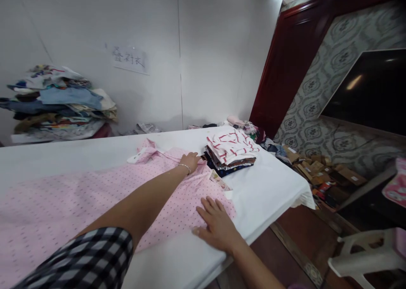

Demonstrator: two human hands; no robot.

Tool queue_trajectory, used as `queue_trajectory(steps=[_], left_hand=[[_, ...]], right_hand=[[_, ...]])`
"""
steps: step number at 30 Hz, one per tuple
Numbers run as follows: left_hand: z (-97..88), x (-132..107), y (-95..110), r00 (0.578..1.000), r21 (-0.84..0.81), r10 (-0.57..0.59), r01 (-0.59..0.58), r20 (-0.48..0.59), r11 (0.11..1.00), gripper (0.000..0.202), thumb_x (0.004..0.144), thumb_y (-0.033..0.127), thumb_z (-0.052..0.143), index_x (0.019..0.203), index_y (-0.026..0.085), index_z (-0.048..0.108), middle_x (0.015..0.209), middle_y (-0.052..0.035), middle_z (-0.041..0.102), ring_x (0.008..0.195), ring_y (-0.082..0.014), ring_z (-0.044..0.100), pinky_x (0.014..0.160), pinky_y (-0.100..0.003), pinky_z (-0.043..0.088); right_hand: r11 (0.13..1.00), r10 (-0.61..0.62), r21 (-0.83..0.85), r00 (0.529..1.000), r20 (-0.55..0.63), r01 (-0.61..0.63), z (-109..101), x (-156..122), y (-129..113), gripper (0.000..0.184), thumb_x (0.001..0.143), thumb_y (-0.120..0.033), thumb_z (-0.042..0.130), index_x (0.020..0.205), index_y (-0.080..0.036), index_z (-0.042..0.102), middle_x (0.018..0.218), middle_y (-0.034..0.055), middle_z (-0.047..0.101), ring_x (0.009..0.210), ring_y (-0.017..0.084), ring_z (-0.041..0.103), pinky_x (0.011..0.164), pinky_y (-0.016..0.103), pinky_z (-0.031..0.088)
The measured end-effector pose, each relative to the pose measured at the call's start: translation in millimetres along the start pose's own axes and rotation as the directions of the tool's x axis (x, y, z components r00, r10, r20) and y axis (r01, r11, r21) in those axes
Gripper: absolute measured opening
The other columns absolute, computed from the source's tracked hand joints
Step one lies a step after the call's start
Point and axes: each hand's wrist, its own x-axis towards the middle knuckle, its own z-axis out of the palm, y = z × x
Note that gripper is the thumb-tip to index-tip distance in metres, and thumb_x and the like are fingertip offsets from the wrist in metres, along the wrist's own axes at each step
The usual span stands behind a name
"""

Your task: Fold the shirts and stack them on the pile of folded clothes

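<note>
A pink dotted shirt (pixel 177 200) lies spread over the white-covered table, its collar part (pixel 147 151) toward the wall side. My left hand (pixel 190 160) reaches across it and rests on the cloth near the folded stack; its fingers look stretched out, though the tips are partly hidden. My right hand (pixel 215 223) lies flat on the shirt's near right part, fingers spread. Just beyond my left fingertips is a stack of folded clothes, topped by a white garment with red marks (pixel 233 145). A small patterned piece (pixel 218 180) shows at the shirt's right edge.
A tall pile of clothes (pixel 69 101) stands at the back left by the white wall. More clothes (pixel 241 124) lie at the table's far end. Cardboard boxes (pixel 317 170) sit on the floor to the right, near a white plastic stool (pixel 364 255).
</note>
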Motion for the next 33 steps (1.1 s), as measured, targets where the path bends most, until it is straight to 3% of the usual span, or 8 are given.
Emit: queue_trajectory(steps=[4, 9, 16, 21, 24, 27, 31, 33], left_hand=[[-23.6, 11, -5, 0.988, -0.043, -0.13, 0.127, -0.082, 0.991, 0.032, 0.087, 0.019, 0.036, 0.104, 0.015, 0.063, 0.109, -0.0153, 0.064, 0.105, -0.0256, 0.056, 0.086, -0.039, 0.045], [-105.7, 0, -31, 0.939, -0.063, -0.227, 0.218, -0.259, 0.974, 0.043, 0.093, 0.022, 0.02, 0.124, 0.014, 0.049, 0.108, -0.0148, 0.063, 0.097, -0.0234, 0.059, 0.081, -0.034, 0.044], [-199.4, -104, -62, 0.983, 0.268, 0.043, 0.007, -0.18, 0.963, 0.041, 0.094, 0.041, 0.029, 0.105, 0.014, 0.057, 0.104, -0.0062, 0.057, 0.095, -0.019, 0.054, 0.083, -0.032, 0.04], [-202.1, -191, -92, 0.99, 0.505, 0.141, -0.126, 0.01, 0.854, 0.04, 0.092, 0.049, 0.037, 0.107, 0.016, 0.055, 0.101, -0.0031, 0.054, 0.091, -0.0161, 0.049, 0.085, -0.029, 0.039], [-193.5, -229, -114, 0.99, 0.539, 0.102, -0.141, 0.101, 0.83, 0.027, 0.095, 0.028, 0.033, 0.103, 0.018, 0.057, 0.097, -0.0038, 0.053, 0.085, -0.0151, 0.048, 0.08, -0.027, 0.04], [-195.2, -259, -136, 1.0, 0.556, -0.013, 0.017, -0.011, 0.831, 0.03, 0.092, 0.012, 0.028, 0.101, 0.014, 0.056, 0.093, -0.0022, 0.048, 0.08, -0.0137, 0.047, 0.078, -0.027, 0.04], [-197.9, -293, -161, 0.942, 0.459, -0.148, 0.278, -0.3, 0.844, 0.027, 0.094, 0.024, 0.03, 0.098, 0.011, 0.054, 0.089, 0.0005, 0.042, 0.077, -0.0128, 0.046, 0.078, -0.032, 0.041], [-181.4, -312, -172, 0.942, 0.464, -0.138, 0.274, -0.305, 0.843, 0.026, 0.093, 0.027, 0.033, 0.094, 0.012, 0.054, 0.088, -0.0003, 0.044, 0.076, -0.0137, 0.046, 0.075, -0.031, 0.04]], right_hand=[[1.0, -0.009, 0.009, 1.0, 0.005, 0.009, 0, 1, 2, 0.065, 0.086, -0.065, 0.039, 0.139, -0.027, 0.04, 0.153, 0.0064, 0.025, 0.142, 0.028, 0.016, 0.114, 0.051, 0.013], [1.0, -0.002, 0.007, 1.0, -0.003, 0.002, 1, 2, 5, 0.067, 0.087, -0.065, 0.037, 0.141, -0.025, 0.039, 0.153, 0.0058, 0.024, 0.143, 0.027, 0.015, 0.115, 0.048, 0.011], [1.0, 0.01, -0.013, 1.0, -0.006, -0.01, 4, 4, 9, 0.069, 0.087, -0.065, 0.037, 0.143, -0.024, 0.036, 0.153, 0.0063, 0.023, 0.143, 0.026, 0.015, 0.115, 0.048, 0.012], [0.997, 0.052, -0.049, 0.999, 0.005, -0.052, 5, 5, 14, 0.067, 0.087, -0.065, 0.038, 0.141, -0.025, 0.039, 0.153, 0.0049, 0.022, 0.143, 0.024, 0.014, 0.115, 0.047, 0.011], [0.995, 0.079, -0.068, 0.997, 0.015, -0.078, 4, 6, 15, 0.067, 0.087, -0.065, 0.038, 0.141, -0.025, 0.038, 0.153, 0.0047, 0.021, 0.143, 0.024, 0.013, 0.115, 0.047, 0.009], [0.991, 0.105, -0.088, 0.994, 0.021, -0.102, 3, 6, 16, 0.067, 0.087, -0.064, 0.039, 0.141, -0.025, 0.038, 0.153, 0.0041, 0.022, 0.143, 0.023, 0.013, 0.116, 0.046, 0.009], [0.99, 0.123, -0.076, 0.992, 0.009, -0.122, 3, 6, 18, 0.067, 0.087, -0.062, 0.041, 0.142, -0.023, 0.037, 0.153, 0.0046, 0.024, 0.143, 0.022, 0.015, 0.116, 0.044, 0.01], [0.992, 0.115, -0.057, 0.993, -0.004, -0.115, 2, 6, 18, 0.067, 0.087, -0.06, 0.041, 0.142, -0.023, 0.036, 0.152, 0.0055, 0.027, 0.142, 0.022, 0.017, 0.116, 0.044, 0.012]])
